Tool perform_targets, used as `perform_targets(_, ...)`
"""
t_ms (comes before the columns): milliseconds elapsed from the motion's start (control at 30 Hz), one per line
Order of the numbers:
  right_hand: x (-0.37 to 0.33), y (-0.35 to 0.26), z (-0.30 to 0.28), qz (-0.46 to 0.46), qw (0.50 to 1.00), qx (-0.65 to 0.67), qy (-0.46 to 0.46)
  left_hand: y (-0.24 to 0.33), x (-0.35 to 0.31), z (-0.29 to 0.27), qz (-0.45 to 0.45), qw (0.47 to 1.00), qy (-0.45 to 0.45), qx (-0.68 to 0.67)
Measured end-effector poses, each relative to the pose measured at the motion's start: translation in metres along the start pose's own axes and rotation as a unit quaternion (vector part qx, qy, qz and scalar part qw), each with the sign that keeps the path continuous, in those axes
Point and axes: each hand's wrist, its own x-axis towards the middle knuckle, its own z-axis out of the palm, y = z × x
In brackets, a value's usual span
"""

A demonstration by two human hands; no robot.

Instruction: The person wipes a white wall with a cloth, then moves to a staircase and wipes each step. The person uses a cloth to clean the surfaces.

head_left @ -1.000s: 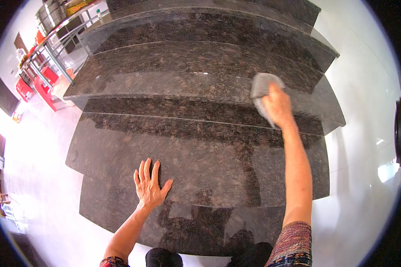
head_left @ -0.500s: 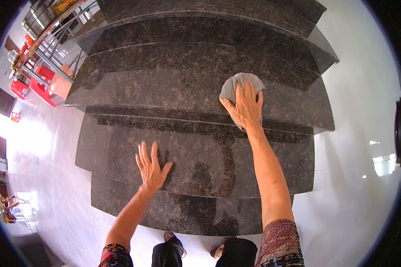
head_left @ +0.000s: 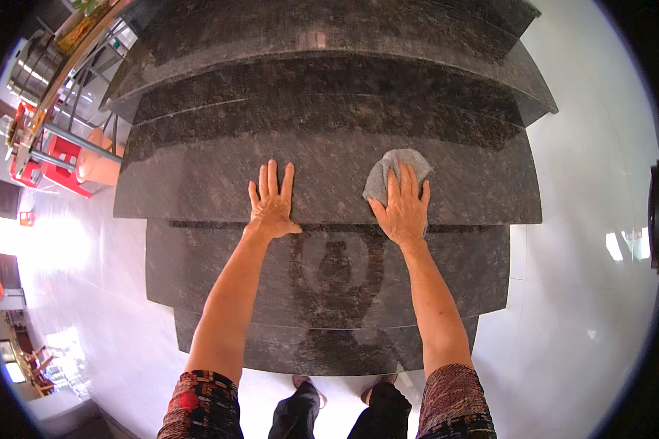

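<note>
A grey cloth (head_left: 397,170) lies on the tread of a dark speckled stone step (head_left: 329,175). My right hand (head_left: 404,208) presses down over the cloth and holds it to the stone near the tread's front edge. To the left on the same tread, my left hand (head_left: 272,205) is open, palm down and fingers spread, with nothing in it. Its thumb lies by the front edge. The underside of the cloth is hidden.
Higher stone steps (head_left: 329,69) rise beyond, and a lower step (head_left: 329,274) lies nearer, above my feet. Pale glossy floor (head_left: 578,293) flanks the stairs. At the far left stand a table with metal legs (head_left: 80,143), a large metal pot (head_left: 35,69) and red stools (head_left: 64,164).
My left hand has moved up and right from above the lower step to rest on the tread above. My right hand and the cloth have shifted slightly nearer.
</note>
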Motion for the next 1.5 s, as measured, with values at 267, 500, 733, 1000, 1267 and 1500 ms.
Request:
perform_targets(267,0.008,-0.007,-0.011,0.008,1.0,0.002,-0.027,-0.008,0.003,-0.003,0.006,0.998,-0.043,-0.035)
perform_targets(500,0.013,-0.004,-0.011,0.012,0.998,-0.007,-0.063,-0.009,0.006,-0.001,0.008,0.999,-0.03,-0.043)
perform_targets(733,0.027,-0.004,-0.017,0.007,0.997,0.007,-0.081,-0.007,0.007,-0.005,-0.008,0.998,-0.038,-0.041)
perform_targets(1000,0.086,0.001,-0.003,-0.126,0.982,0.086,-0.107,-0.006,0.009,0.0,-0.006,0.999,-0.01,-0.046)
perform_targets(1267,0.108,0.105,0.004,0.141,0.989,-0.043,-0.006,-0.004,0.011,-0.003,-0.027,0.998,-0.055,-0.021)
perform_targets(1500,0.144,0.011,0.011,-0.041,0.993,0.11,-0.02,-0.006,0.012,0.002,-0.019,0.999,-0.043,-0.017)
